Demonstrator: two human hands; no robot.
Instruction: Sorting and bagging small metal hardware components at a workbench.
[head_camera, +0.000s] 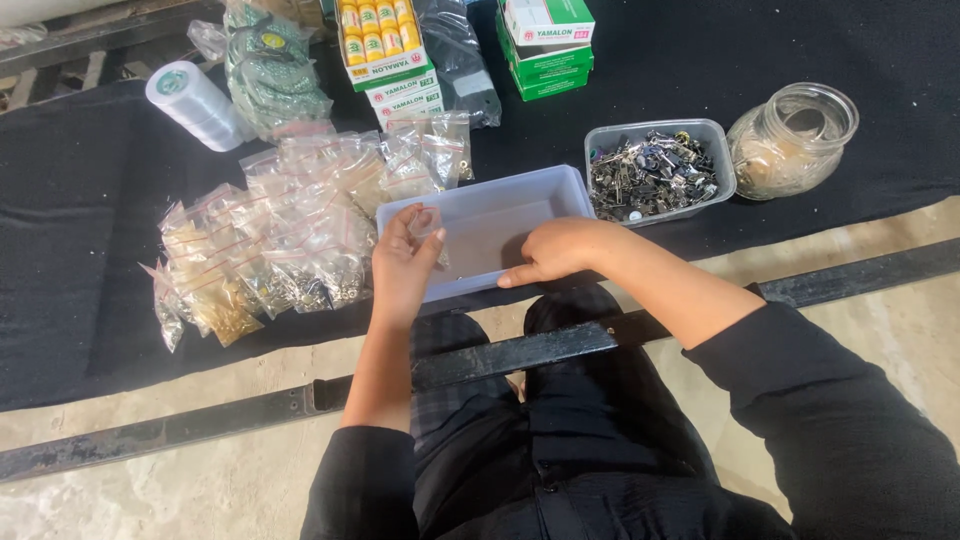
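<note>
Black cloth (60, 260) over concrete floor (200, 480); left hand (403, 262) pinching clear bag (427, 222), right hand (555, 250) gripping tray (500, 215) rim.

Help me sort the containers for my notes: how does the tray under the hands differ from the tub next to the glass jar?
The tray is larger and looks almost bare inside; the tub is smaller and heaped with small metal parts. The tray sits at the cloth's near edge with the right hand in it and the left hand at its rim; the tub lies farther back, untouched. Both are pale, translucent, rectangular and open-topped.
</note>
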